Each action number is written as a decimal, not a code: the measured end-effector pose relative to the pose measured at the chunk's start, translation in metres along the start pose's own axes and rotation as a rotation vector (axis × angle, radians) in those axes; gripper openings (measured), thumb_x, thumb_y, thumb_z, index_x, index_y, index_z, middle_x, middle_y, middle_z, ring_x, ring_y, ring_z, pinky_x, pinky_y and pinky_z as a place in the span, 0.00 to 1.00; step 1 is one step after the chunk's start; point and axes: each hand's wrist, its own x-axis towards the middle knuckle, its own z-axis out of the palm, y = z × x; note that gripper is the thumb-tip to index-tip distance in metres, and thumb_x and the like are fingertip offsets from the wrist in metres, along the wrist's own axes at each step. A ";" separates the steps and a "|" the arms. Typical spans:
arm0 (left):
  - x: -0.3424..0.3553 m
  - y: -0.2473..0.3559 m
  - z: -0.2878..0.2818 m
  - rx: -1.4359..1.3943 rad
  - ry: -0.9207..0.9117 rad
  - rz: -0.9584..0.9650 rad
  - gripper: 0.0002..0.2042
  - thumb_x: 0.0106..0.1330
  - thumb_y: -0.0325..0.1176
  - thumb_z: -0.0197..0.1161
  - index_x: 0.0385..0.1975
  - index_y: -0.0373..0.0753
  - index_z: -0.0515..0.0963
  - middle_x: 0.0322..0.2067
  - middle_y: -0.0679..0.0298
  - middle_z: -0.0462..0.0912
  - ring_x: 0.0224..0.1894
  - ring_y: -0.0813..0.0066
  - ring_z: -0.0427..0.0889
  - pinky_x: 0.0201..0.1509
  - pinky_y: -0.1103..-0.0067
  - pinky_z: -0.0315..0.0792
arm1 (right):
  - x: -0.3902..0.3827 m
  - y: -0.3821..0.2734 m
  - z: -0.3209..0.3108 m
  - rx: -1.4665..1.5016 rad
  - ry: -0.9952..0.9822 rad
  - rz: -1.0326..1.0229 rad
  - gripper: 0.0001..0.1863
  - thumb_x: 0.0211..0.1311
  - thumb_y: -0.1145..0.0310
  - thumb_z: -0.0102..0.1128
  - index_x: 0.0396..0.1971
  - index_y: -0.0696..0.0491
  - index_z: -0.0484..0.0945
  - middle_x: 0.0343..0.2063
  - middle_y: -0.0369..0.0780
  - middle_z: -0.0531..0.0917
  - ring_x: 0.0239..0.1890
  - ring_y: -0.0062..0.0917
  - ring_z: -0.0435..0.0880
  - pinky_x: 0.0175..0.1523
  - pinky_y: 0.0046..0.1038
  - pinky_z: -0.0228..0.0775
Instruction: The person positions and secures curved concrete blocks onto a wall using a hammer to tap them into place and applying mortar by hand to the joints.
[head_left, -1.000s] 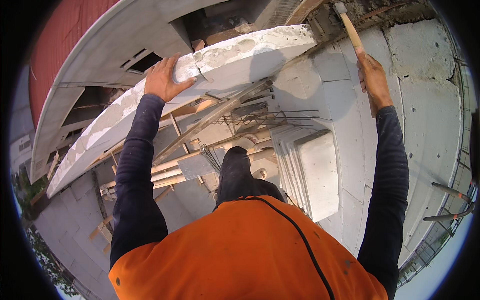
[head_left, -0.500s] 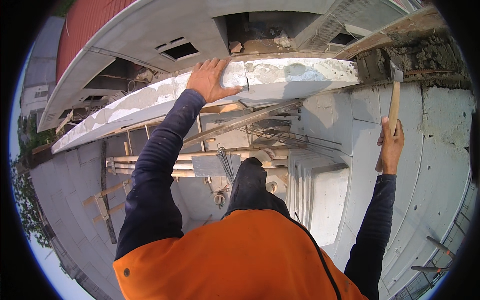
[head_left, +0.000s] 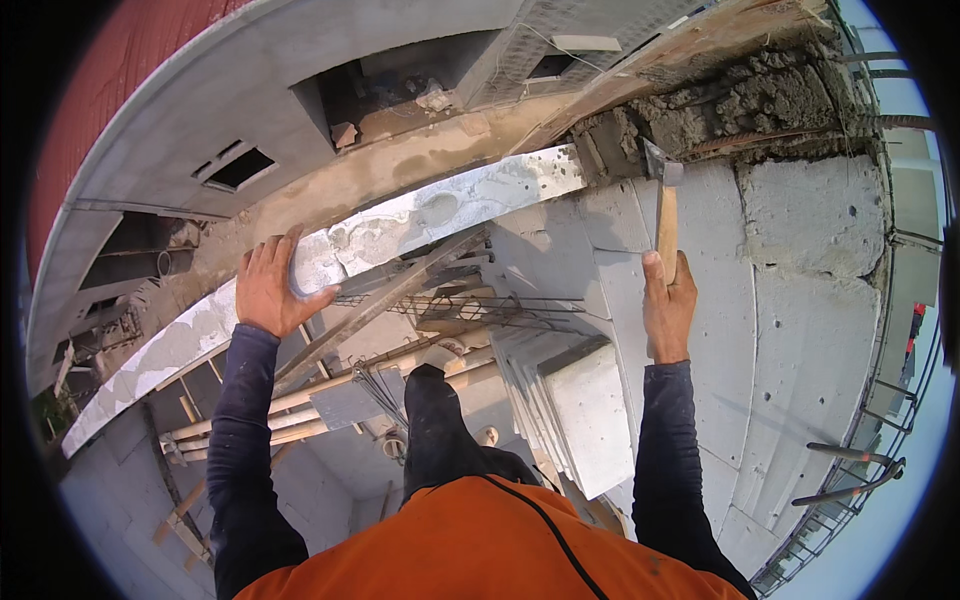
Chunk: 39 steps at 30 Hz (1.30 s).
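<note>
My left hand (head_left: pixel 272 285) grips the top of a pale, thin wall panel (head_left: pixel 440 212). Its fingers reach over the upper edge, and the thumb lies on the near side beside a crack. My right hand (head_left: pixel 670 305) is closed around the wooden handle of a hammer (head_left: pixel 666 215). The steel head, pointed at one side and blunt at the other, is up near rough grey mortar (head_left: pixel 735 105) beyond the panel's right end. Whether the head touches the mortar or the wall, I cannot tell.
Below me, bamboo poles (head_left: pixel 290 425), a slanting timber (head_left: pixel 390 300) and stacked pale panels (head_left: pixel 590 410) lie within the walls. A grey panel wall (head_left: pixel 790 340) runs along my right, with steel bars (head_left: pixel 890 120) and a bolt cutter-like tool (head_left: pixel 850 475) past it.
My view has turned toward the right, bringing more of the right wall and mortar into sight. The left hand keeps its place by the crack; the hammer's handle now appears tilted the other way.
</note>
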 end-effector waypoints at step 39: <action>0.011 -0.003 -0.007 0.013 0.012 0.039 0.55 0.45 0.71 0.77 0.70 0.39 0.74 0.53 0.56 0.81 0.51 0.56 0.78 0.62 0.60 0.67 | -0.071 -0.025 0.157 0.724 -0.008 0.497 0.34 0.75 0.28 0.52 0.39 0.49 0.68 0.18 0.34 0.70 0.15 0.21 0.71 0.21 0.27 0.67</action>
